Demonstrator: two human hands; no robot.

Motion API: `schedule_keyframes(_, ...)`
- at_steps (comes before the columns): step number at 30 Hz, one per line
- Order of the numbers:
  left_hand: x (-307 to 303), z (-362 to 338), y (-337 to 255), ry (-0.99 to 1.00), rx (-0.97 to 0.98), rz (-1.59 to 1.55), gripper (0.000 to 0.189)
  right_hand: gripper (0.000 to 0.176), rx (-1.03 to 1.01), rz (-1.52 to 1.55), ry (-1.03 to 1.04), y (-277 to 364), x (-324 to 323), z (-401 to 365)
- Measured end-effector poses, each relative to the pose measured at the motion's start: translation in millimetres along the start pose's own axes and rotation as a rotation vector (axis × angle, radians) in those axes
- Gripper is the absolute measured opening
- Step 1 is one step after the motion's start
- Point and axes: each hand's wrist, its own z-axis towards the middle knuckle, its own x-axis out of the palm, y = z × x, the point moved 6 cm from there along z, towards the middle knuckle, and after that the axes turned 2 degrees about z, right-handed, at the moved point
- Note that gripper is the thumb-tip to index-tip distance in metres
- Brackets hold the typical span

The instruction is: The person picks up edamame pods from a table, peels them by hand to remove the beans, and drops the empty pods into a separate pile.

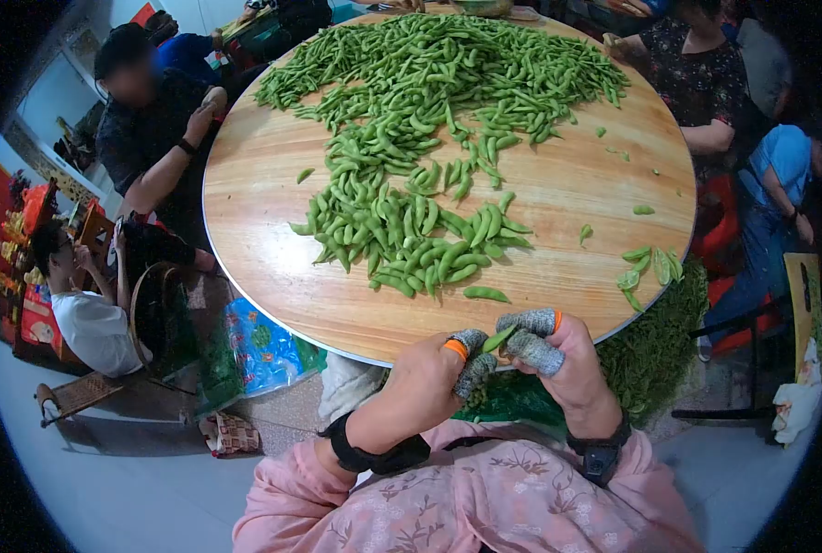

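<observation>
A green edamame pod (pixel 497 340) is pinched between my two hands, just past the near edge of the round wooden table (pixel 272 267). My left hand (pixel 425 373) closes on one end, with grey knitted covers and an orange band on its fingers. On the other end is my right hand (pixel 572 364), its thumb and finger in similar covers. Ahead of them a large pile of edamame pods (pixel 429 69) spreads over the far side and trails toward me. One single pod (pixel 486 294) lies apart, close to my hands.
On the right of the table lie split pods (pixel 634 276) and several loose pods. A heap of green stalks (pixel 664 336) is on the floor below. A person (pixel 148 120) sits at the left, another (pixel 697 83) at the right. A blue plastic bag (pixel 261 346) lies at lower left.
</observation>
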Motion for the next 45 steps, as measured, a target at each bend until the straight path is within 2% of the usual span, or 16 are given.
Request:
schedule_keyframes(2,1.4,-2.7,2.4,-0.028,-0.036,0.252,0.026,0.014,0.006,0.051,0.001,-0.2,0.7,0.0)
schedule_keyframes(6,3.0,-5.5,4.0,-0.093,0.047,0.283,0.035,0.012,0.052,0.002,0.017,-3.9,1.8,0.5)
schedule_keyframes(11,-1.2,-4.0,-3.2,-0.183,0.164,0.365,0.024,0.011,0.038,0.015,0.037,-8.8,-0.8,0.2)
schedule_keyframes(24,5.6,-8.1,-0.6,-0.167,0.176,0.425,0.025,0.010,0.049,-0.043,0.024,-14.8,-0.6,2.6)
schedule_keyframes(27,7.5,-11.1,3.7,-0.206,0.148,0.331,0.016,0.010,0.036,0.010,0.045,-18.5,2.3,4.5)
schedule_keyframes(29,8.7,-13.6,19.6,-0.205,-0.056,-0.036,0.010,0.010,0.036,0.049,0.051,-22.2,4.3,5.8)
schedule_keyframes(30,10.4,-13.4,21.2,-0.206,-0.056,-0.035,0.010,0.010,-0.007,0.027,0.058,-22.3,4.5,6.5)
schedule_keyframes(32,13.3,-14.1,32.7,-0.244,-0.140,-0.412,0.015,0.010,-0.049,0.004,0.067,-26.6,3.6,9.1)
schedule_keyframes(35,17.1,-14.2,43.5,-0.221,-0.237,-0.652,0.018,0.011,-0.127,-0.068,0.090,-26.7,2.9,10.2)
schedule_keyframes(37,6.8,-10.0,25.6,-0.191,-0.200,-0.536,0.016,0.012,-0.107,-0.090,0.034,-22.4,3.7,9.2)
schedule_keyframes(38,4.0,-6.7,17.7,-0.165,-0.170,-0.422,0.014,0.012,-0.037,-0.053,0.045,-17.6,9.4,8.2)
schedule_keyframes(39,9.4,-8.8,20.7,-0.130,-0.169,-0.355,0.014,0.012,-0.058,-0.167,0.082,-16.2,9.0,9.6)
schedule_keyframes(41,8.3,-9.3,23.0,-0.168,-0.101,-0.241,0.016,0.012,-0.065,-0.139,0.113,-9.0,12.3,7.9)
schedule_keyframes(42,2.8,-7.3,21.5,-0.160,-0.078,-0.244,0.016,0.012,-0.083,-0.146,0.097,-8.3,9.3,7.3)
schedule_keyframes(44,3.8,-4.0,22.0,0.009,-0.161,-0.639,0.016,0.012,-0.120,-0.179,0.218,-10.1,9.6,7.2)
schedule_keyframes(45,4.2,-4.1,22.4,0.017,-0.146,-0.639,0.016,0.012,-0.132,-0.185,0.207,-9.5,8.7,7.5)
